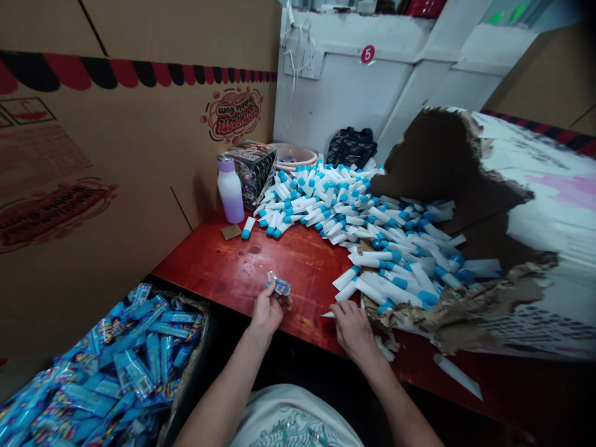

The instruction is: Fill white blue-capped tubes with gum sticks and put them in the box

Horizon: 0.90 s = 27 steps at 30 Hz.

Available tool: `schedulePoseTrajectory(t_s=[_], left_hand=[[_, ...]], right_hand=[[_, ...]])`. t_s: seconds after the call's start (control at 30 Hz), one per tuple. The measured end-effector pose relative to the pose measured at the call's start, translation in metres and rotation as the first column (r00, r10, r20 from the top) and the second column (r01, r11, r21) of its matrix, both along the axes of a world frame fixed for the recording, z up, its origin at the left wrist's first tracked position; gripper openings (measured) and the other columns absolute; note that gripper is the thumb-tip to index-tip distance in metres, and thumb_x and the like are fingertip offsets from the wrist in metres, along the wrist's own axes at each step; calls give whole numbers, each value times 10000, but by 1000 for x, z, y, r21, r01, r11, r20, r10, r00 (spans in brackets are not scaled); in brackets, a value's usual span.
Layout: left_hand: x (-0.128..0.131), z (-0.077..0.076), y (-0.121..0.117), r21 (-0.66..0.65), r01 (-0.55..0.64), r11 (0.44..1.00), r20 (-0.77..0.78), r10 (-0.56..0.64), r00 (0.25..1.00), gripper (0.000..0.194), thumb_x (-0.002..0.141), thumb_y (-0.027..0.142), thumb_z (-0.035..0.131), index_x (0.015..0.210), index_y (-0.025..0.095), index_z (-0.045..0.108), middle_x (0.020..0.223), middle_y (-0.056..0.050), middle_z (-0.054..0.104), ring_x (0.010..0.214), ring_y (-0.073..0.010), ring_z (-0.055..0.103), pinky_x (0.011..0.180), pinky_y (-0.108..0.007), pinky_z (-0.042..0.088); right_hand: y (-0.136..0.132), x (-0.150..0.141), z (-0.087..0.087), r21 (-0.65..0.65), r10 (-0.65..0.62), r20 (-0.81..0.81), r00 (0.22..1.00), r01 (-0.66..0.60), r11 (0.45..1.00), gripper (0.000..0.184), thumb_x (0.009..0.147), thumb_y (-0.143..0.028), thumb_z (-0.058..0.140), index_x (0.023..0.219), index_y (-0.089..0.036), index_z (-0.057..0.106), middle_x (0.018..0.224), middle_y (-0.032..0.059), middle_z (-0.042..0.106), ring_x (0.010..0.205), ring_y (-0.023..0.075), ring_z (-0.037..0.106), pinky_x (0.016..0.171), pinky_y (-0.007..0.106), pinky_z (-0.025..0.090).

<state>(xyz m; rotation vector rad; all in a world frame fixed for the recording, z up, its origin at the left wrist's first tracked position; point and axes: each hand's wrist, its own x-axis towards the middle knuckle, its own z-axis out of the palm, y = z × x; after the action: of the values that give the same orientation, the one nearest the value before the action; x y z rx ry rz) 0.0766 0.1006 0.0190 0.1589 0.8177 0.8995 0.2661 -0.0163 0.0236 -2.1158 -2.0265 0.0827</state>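
Note:
My left hand (267, 308) is closed on a small crumpled clear wrapper (279, 285) with blue print, held just above the near edge of the red table (261, 261). My right hand (352, 329) rests palm down at the table's edge, its fingers on a white tube (329, 314) that barely shows. Right beside it begins a big heap of white tubes with blue caps (372, 217), spilling from a torn cardboard box (447, 167) lying on its side.
A box of several blue-wrapped packs (107, 372) stands low at the left. A lilac bottle (230, 189), a printed carton (254, 171) and a pink bowl (293, 155) sit at the back. Tall cartons (93, 155) wall the left side. One loose tube (457, 375) lies at right.

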Motion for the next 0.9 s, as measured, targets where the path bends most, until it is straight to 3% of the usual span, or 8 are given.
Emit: schedulePoseTrajectory(t_s=[0.07,0.13,0.23,0.3,0.37,0.43,0.6,0.9], left_hand=[[1,-2,-2,-4,13,1000,10,-13,1000,282,925,272,426,744,123,582,586,-40,624,454,-165,588,429,-280,440],[1,-4,-4,-11,12,1000,17,-12,1000,275,922,271,432,756,118,589,591,-42,628,476,-170,600,447,-285,455],[2,-5,-7,-16,-4,1000,13,5,1000,232,903,262,468,762,123,590,592,-32,631,482,-176,607,462,-294,469],[3,-4,-10,-6,-18,1000,-1,18,1000,192,886,249,494,778,124,593,602,-29,637,482,-177,608,468,-297,474],[5,-3,-13,4,-22,1000,-22,22,1000,174,873,247,511,797,117,600,613,-34,643,487,-177,610,475,-298,479],[8,-2,-15,4,-16,1000,-34,16,999,179,866,256,518,802,111,602,609,-39,643,491,-177,612,477,-295,478],[12,-3,-20,52,-17,999,-28,19,999,176,830,291,565,777,125,589,598,-31,639,497,-182,618,459,-279,461],[18,-7,-27,190,-60,980,-68,74,995,244,740,374,675,747,147,587,550,-30,641,499,-200,628,466,-286,473]], right_hand=[[5,0,4,134,18,-246,969,15,991,224,857,-132,449,1001,-175,615,994,102,639,963,240,559,836,365,416],[9,-4,11,245,43,-539,841,107,964,176,863,-222,512,1006,-183,607,979,83,649,926,224,588,837,358,448],[16,-17,23,275,110,-873,475,294,915,227,821,-303,614,1026,-204,607,1015,67,665,937,229,623,854,380,480],[21,-30,31,258,189,-957,220,349,901,241,815,-304,626,1038,-212,610,1035,64,669,959,235,635,866,396,491],[28,-42,37,260,250,-965,75,369,892,243,806,-295,639,1036,-219,619,1035,57,671,946,231,644,867,402,497],[34,-49,38,270,269,-962,58,371,889,242,793,-284,656,1026,-221,634,1031,52,673,933,226,646,870,402,497],[39,-51,30,274,213,-956,201,354,894,257,798,-297,660,1040,-209,647,1058,75,669,950,233,635,868,401,493],[36,-51,32,307,217,-932,292,313,899,239,808,-281,636,1039,-223,659,1043,56,666,960,219,621,868,364,478]])
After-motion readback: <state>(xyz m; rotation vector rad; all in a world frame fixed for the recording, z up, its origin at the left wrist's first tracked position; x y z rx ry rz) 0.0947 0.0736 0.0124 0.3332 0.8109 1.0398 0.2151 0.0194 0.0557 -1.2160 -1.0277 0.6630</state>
